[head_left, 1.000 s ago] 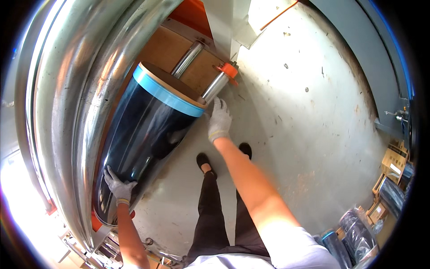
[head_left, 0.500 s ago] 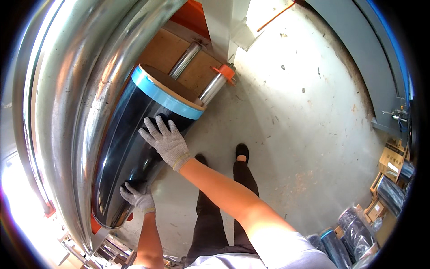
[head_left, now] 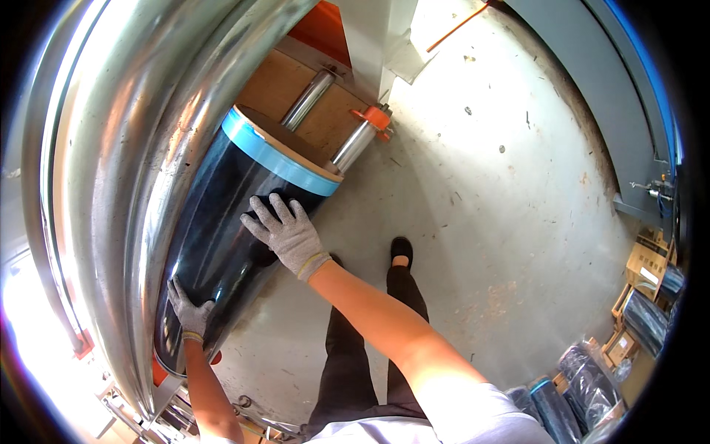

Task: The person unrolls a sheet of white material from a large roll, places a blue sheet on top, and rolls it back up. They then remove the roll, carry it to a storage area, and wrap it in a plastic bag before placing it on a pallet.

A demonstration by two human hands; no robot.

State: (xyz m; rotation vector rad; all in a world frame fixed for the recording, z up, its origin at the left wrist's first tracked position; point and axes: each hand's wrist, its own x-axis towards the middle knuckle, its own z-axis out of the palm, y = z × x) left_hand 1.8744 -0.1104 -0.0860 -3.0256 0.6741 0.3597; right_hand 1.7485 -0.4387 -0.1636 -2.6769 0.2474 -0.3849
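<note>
Hidden by the black film roll (head_left: 211,244), or lost at the view's rim
You cannot see the roll's underside, nor the palms of your gloved left hand (head_left: 191,314) and gloved right hand (head_left: 291,240), both turned to its surface. At its blue-banded end, the chrome front roller (head_left: 356,145) and rear roller (head_left: 308,101) disappear behind its rim. Your right forearm (head_left: 377,314) covers most of your left shoe (head_left: 336,259). The upper edge cuts off the large metal cylinders (head_left: 111,148); the lens rim crops the grey machine panel (head_left: 617,89). Near that panel's lower edge, a metal fitting (head_left: 654,190) is too small to identify. Glare (head_left: 29,333) washes out whatever stands beyond the cylinders.
</note>
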